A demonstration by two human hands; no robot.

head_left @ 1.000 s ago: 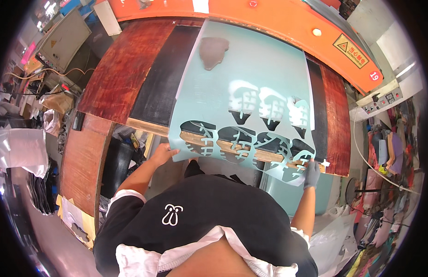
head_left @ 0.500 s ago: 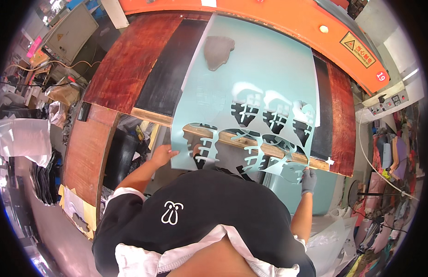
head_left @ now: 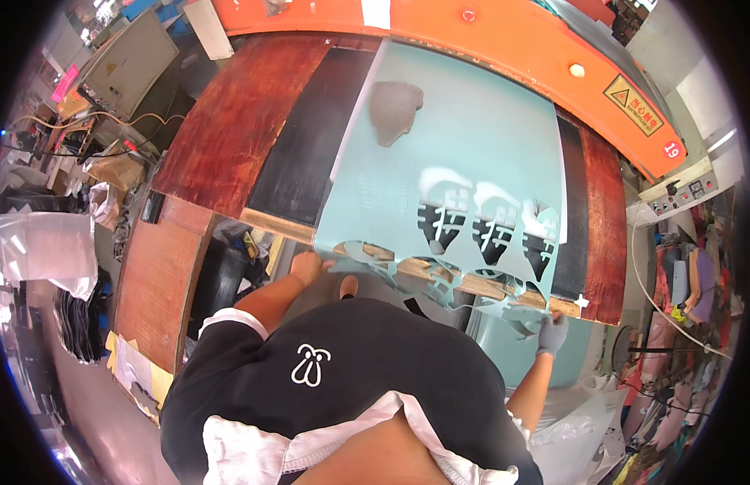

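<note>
A pale teal sheet [head_left: 472, 153] with rows of shaped cut-outs lies over the table, its near end drooping past the front edge. My bare left hand [head_left: 309, 265] pinches the sheet's near left corner. At the near right corner, my right hand [head_left: 552, 334], in a grey glove, grips the sheet too. A flat grey-brown piece with an irregular outline [head_left: 393, 111] rests on the sheet's far left part. Through the cut-outs I see the black work surface and the table's wooden front edge [head_left: 492, 287].
An orange machine beam [head_left: 520, 48] spans the far side. Reddish-brown boards [head_left: 238, 121] flank the black surface [head_left: 314, 137]. A control box [head_left: 682, 194] stands at right, a brown side table [head_left: 161, 283] at left. More teal sheeting [head_left: 512, 356] lies below the front edge.
The sheet's near end has dropped and now folds down over the table's front edge. Both hands still hold its corners and have moved closer to that edge.
</note>
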